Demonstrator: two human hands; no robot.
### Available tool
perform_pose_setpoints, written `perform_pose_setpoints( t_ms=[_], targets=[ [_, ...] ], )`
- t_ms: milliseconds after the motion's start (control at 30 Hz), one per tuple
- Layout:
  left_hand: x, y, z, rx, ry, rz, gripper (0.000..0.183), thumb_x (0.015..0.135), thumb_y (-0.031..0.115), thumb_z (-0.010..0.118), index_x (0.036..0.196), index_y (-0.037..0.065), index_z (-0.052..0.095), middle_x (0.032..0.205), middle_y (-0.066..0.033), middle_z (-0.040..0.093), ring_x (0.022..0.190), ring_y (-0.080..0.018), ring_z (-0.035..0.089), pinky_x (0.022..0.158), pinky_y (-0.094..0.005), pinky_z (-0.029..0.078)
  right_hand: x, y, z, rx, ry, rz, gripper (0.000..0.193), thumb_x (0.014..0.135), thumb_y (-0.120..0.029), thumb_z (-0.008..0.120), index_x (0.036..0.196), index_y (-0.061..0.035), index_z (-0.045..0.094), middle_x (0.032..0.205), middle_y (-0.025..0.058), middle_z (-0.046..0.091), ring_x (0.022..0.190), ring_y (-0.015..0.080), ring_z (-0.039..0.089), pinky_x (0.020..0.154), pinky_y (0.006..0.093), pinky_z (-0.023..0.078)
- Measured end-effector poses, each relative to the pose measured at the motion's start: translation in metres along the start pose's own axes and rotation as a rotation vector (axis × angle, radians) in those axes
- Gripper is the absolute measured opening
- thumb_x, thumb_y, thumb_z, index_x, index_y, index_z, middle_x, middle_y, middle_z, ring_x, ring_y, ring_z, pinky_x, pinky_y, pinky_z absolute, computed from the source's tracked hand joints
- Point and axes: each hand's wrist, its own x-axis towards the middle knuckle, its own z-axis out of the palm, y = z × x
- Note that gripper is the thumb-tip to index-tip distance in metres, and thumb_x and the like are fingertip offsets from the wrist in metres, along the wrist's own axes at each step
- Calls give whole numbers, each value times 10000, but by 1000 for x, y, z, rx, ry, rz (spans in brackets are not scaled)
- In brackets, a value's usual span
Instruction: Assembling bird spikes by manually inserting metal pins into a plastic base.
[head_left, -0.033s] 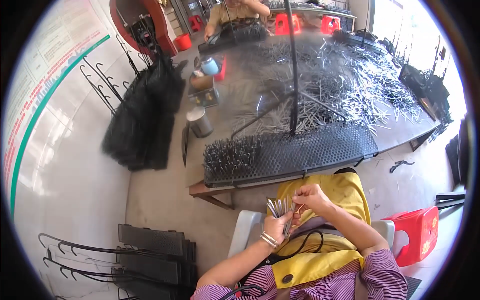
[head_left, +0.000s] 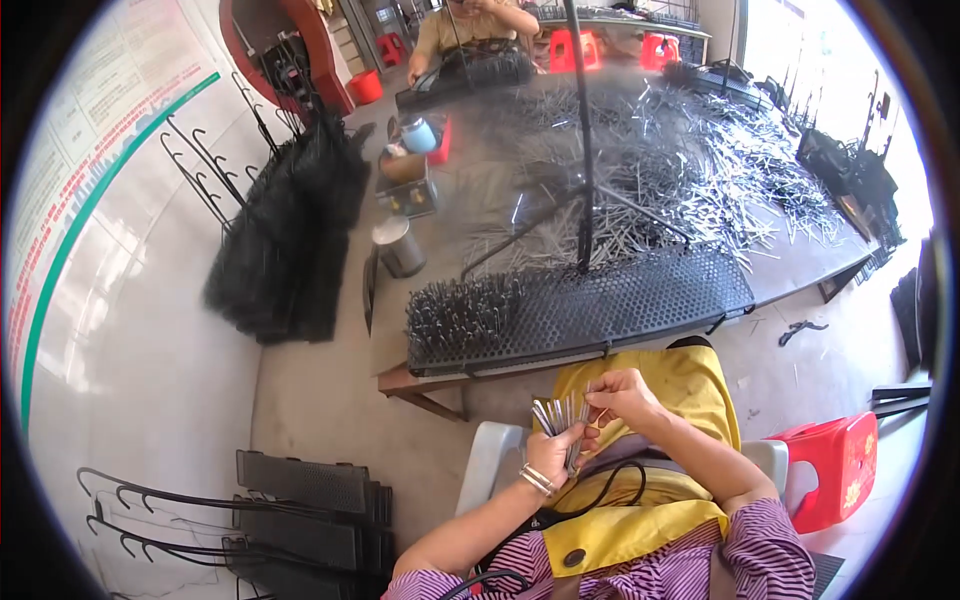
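Observation:
My left hand (head_left: 552, 454) is closed around a fanned bundle of thin silvery metal strips (head_left: 553, 413), held above my lap. Beside it my right hand (head_left: 622, 398) pinches the end of one strip at the bundle's right side. Just beyond my hands, a black perforated metal rack (head_left: 640, 302) leans at the near edge of the table. Many small dark hooked pieces (head_left: 455, 318) stand in the holes at its left end; the rest of its holes show bare. A black upright rod with two slanting braces (head_left: 586, 150) rises from behind the rack.
Loose metal strips (head_left: 720, 165) lie heaped over the table. A metal can (head_left: 398, 247) and a light blue cup (head_left: 419, 134) stand at its left. Black hooked racks (head_left: 290, 510) are stacked lower left, a red stool (head_left: 835, 470) at right. Another person (head_left: 470, 35) sits across the table.

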Motion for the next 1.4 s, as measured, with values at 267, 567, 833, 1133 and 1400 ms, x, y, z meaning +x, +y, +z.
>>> perform_pose_setpoints(
  t_ms=[267,567,833,1133,1400],
  targets=[
    [3,10,-1,76,-10,-48,162,793,101,537,927,11,535,780,-121,595,633,-183,586,435,-242,403,6,10,0,-77,120,-156,206,745,-58,569,919,46,531,633,79,572,531,108,548,436,216,443],
    [6,5,-2,48,13,-66,152,787,89,538,914,7,528,789,-135,600,642,-203,595,462,-270,432,2,17,6,-92,200,-171,168,740,-27,579,885,45,532,608,73,559,497,103,526,431,217,432],
    [-1,4,2,52,-12,-47,121,797,80,506,866,-16,534,746,-136,598,616,-219,602,470,-291,471,-6,20,7,150,119,52,80,720,-17,592,747,38,540,585,80,550,474,135,524,426,242,440],
    [14,5,-16,-112,77,86,126,835,100,457,887,-10,492,855,-153,577,709,-258,585,622,-362,506,0,-13,-7,102,323,-198,98,739,-29,567,670,25,523,585,90,550,483,145,524,438,252,433],
    [-8,-27,5,36,-32,-110,80,823,75,475,887,28,485,887,-142,565,772,-231,570,678,-325,489,48,-71,-31,611,196,-364,74,773,-35,541,771,38,532,707,112,587,566,162,556,494,247,456]
  ],
)
